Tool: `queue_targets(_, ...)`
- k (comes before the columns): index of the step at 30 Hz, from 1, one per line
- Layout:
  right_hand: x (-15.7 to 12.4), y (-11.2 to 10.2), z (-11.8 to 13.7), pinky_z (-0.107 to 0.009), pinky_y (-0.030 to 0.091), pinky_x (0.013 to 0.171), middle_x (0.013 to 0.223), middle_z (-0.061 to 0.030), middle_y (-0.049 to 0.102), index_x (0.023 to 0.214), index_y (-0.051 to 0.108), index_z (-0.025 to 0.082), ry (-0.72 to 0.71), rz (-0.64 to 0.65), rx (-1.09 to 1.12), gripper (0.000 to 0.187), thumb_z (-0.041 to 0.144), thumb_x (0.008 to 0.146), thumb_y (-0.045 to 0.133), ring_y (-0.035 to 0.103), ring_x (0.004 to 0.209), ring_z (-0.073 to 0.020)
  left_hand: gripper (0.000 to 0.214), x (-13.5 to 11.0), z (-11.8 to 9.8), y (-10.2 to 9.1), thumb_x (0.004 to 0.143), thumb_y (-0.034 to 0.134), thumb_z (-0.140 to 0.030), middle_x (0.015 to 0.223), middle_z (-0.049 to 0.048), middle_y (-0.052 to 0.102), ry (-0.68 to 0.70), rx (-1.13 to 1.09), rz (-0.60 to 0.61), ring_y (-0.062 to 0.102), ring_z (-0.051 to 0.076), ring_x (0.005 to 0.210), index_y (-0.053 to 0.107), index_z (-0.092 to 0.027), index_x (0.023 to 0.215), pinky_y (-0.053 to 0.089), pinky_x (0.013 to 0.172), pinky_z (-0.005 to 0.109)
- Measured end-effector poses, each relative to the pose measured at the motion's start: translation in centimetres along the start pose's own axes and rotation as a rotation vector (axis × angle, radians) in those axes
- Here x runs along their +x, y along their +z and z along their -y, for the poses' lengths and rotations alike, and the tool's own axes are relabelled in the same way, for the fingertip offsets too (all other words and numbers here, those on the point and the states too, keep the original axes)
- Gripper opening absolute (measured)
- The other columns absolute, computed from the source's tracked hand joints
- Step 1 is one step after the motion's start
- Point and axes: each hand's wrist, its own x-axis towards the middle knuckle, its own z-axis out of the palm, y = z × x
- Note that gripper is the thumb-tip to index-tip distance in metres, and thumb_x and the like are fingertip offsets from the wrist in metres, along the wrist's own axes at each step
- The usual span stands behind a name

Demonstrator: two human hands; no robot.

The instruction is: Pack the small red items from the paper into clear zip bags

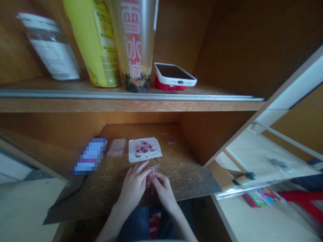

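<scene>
Over the front of the worn dark desk top, my left hand (135,181) and my right hand (163,188) meet. Between their fingertips is a small clear plastic bag (155,167), pinched by both; its contents are too small to make out. My left fingers are bent over the top, while my right thumb presses from the near side. Just beyond the hands lies a creased white paper sheet (131,156) bearing a heap of pink and dark red beads (144,148). A small clear packet with a few beads (171,142) sits farther right.
Left of the sheet is a stack of flat pinkish pieces (116,147), beside a lit phone (89,157), blurred out. The shelf edge (131,105) overhangs the desk. On it stand a jar (52,53), a yellow bottle (98,47), a plastic cup (136,43) and a white-cased phone (175,75).
</scene>
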Motion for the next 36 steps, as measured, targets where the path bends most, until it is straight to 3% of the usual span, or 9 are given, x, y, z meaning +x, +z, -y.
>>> queue_targets(4, 0.1, 0.1, -0.6, -0.018, 0.042, 0.04, 0.061, 0.0016, 0.054, 0.068, 0.059, 0.014, 0.11, -0.02, 0.201, 0.038, 0.05, 0.076, 0.068, 0.048, 0.047, -0.007, 0.04, 0.0, 0.1, 0.2, 0.086, 0.042, -0.007, 0.122, 0.0071, 0.064, 0.029, -0.025, -0.012, 0.062, 0.022, 0.108, 0.06, -0.021, 0.12, 0.051, 0.087, 0.039)
queue_targets(8, 0.0, -0.2, -0.7, -0.025, 0.055, 0.049, 0.08, -0.001, 0.063, 0.092, 0.061, 0.018, 0.301, -0.01, 0.548, 0.036, 0.045, 0.072, 0.074, 0.063, 0.069, -0.0148, 0.036, 0.1, 0.0, 0.2, 0.089, 0.048, -0.014, 0.12, 0.0077, 0.065, 0.063, -0.056, -0.086, 0.062, 0.022, 0.107, 0.059, -0.022, 0.122, 0.051, 0.086, 0.038)
queue_targets(10, 0.1, -0.5, -0.6, -0.029, 0.057, 0.057, 0.087, -0.0031, 0.066, 0.101, 0.062, 0.018, 0.382, 0.043, 0.653, 0.041, 0.046, 0.074, 0.073, 0.065, 0.075, -0.0163, 0.032, 0.1, 0.0, 0.3, 0.089, 0.05, -0.016, 0.12, 0.0069, 0.065, 0.093, -0.055, -0.095, 0.061, 0.022, 0.107, 0.062, -0.023, 0.119, 0.05, 0.085, 0.037)
queue_targets(13, 0.3, -0.9, -0.4, -0.031, 0.057, 0.067, 0.087, -0.005, 0.069, 0.098, 0.065, 0.015, 0.436, 0.102, 0.739, 0.038, 0.044, 0.075, 0.072, 0.066, 0.078, -0.0161, 0.025, 0.1, 0.2, 0.5, 0.089, 0.051, -0.016, 0.119, 0.007, 0.065, 0.138, -0.04, -0.125, 0.061, 0.023, 0.105, 0.069, -0.023, 0.104, 0.05, 0.085, 0.039)
queue_targets(23, 1.1, -2.0, -0.2, -0.031, 0.051, 0.079, 0.085, -0.0036, 0.072, 0.084, 0.067, 0.015, 0.446, 0.088, 0.756, 0.027, 0.029, 0.064, 0.08, 0.066, 0.08, -0.0158, 0.023, -0.1, 0.1, 0.9, 0.087, 0.051, -0.012, 0.113, 0.0067, 0.068, 0.158, -0.044, -0.17, 0.063, 0.023, 0.097, 0.072, -0.021, 0.091, 0.052, 0.08, 0.038)
queue_targets(29, 2.1, -2.8, 0.6, -0.031, 0.049, 0.082, 0.092, -0.0047, 0.073, 0.086, 0.067, 0.016, 0.406, 0.084, 0.686, 0.026, 0.026, 0.065, 0.078, 0.066, 0.083, -0.0158, 0.021, -0.3, 0.5, 0.9, 0.087, 0.053, -0.012, 0.12, 0.0082, 0.064, 0.125, -0.076, -0.196, 0.061, 0.023, 0.104, 0.069, -0.021, 0.098, 0.05, 0.086, 0.038)
queue_targets(36, 7.8, -4.8, 1.0, -0.032, 0.048, 0.085, 0.093, -0.0063, 0.071, 0.082, 0.061, 0.017, 0.164, -0.173, 0.504, 0.029, 0.026, 0.061, 0.077, 0.066, 0.088, -0.0192, 0.022, -0.2, 1.4, 0.7, 0.089, 0.052, -0.015, 0.112, 0.0079, 0.067, 0.03, -0.138, -0.303, 0.062, 0.019, 0.102, 0.064, -0.021, 0.106, 0.048, 0.089, 0.036)
